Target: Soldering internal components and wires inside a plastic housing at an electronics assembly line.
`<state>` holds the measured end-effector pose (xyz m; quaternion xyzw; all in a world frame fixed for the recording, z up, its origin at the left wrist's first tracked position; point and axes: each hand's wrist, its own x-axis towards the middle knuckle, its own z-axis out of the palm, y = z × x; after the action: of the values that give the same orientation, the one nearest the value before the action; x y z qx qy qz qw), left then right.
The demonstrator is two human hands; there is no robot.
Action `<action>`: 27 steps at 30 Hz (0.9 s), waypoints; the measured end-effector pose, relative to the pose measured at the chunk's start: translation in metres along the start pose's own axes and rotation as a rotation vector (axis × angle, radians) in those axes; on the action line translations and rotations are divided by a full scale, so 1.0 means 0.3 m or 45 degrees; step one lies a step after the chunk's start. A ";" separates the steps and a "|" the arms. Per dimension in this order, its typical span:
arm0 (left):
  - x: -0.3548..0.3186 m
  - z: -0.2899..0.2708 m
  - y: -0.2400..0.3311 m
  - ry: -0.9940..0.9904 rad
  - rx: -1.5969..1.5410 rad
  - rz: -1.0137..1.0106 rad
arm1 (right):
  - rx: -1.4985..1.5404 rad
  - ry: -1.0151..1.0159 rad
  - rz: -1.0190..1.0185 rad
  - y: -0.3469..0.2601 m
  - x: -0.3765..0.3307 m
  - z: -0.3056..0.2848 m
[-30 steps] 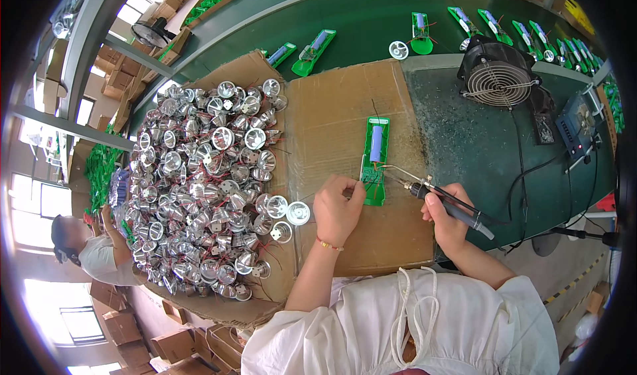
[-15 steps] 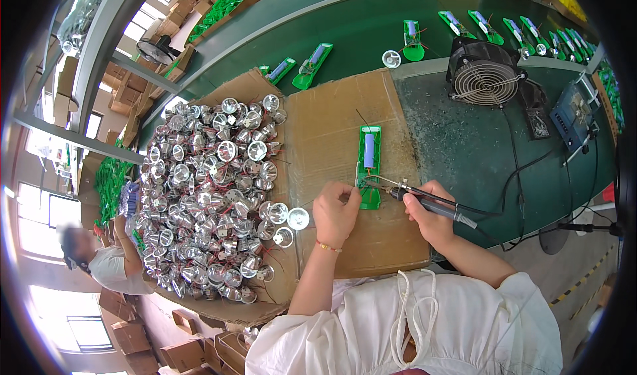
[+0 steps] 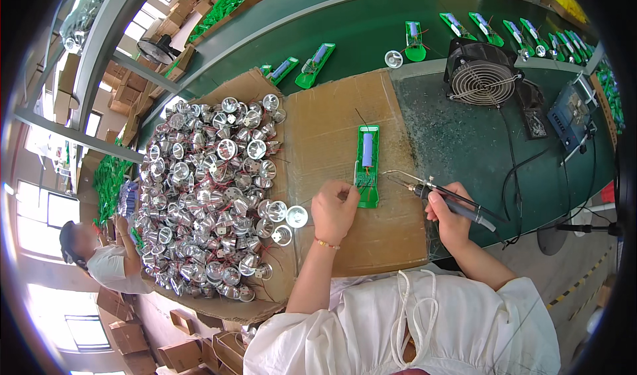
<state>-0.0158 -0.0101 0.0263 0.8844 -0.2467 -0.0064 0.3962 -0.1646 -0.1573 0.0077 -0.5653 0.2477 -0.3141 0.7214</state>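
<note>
A green plastic case lies on the cardboard sheet before me, holding a lilac cylindrical battery and a small circuit board with thin wires. My left hand rests at the case's lower left edge, fingers pinched together; whatever is between them is hidden. In my right hand is a soldering iron with a thin metal tube running along it. Its tip points left toward the board and stands off to the right of the case, apart from it.
To the left, a cardboard box is heaped with shiny lamp reflectors. A fan, a blue bench unit and loose cables stand at right. Beyond, several green cases lie along the green belt. A person works at far left.
My right hand has drawn the soldering iron to the right, so its tip has come away from the board. My left hand has stayed nearly in place beside the case.
</note>
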 end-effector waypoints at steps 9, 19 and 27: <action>0.162 -0.205 -0.224 0.542 0.567 0.283 | -0.079 0.057 -0.071 0.002 -0.016 -0.078; -0.020 -0.060 0.039 -0.133 0.177 0.528 | -0.051 0.063 -0.020 0.009 -0.004 -0.110; -0.030 0.004 -0.074 -0.065 0.332 0.582 | -0.097 -0.028 -0.060 0.012 -0.008 -0.085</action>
<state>-0.0144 0.0056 0.0081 0.8488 -0.4487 0.0930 0.2637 -0.1836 -0.1717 -0.0020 -0.6015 0.2382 -0.3151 0.6944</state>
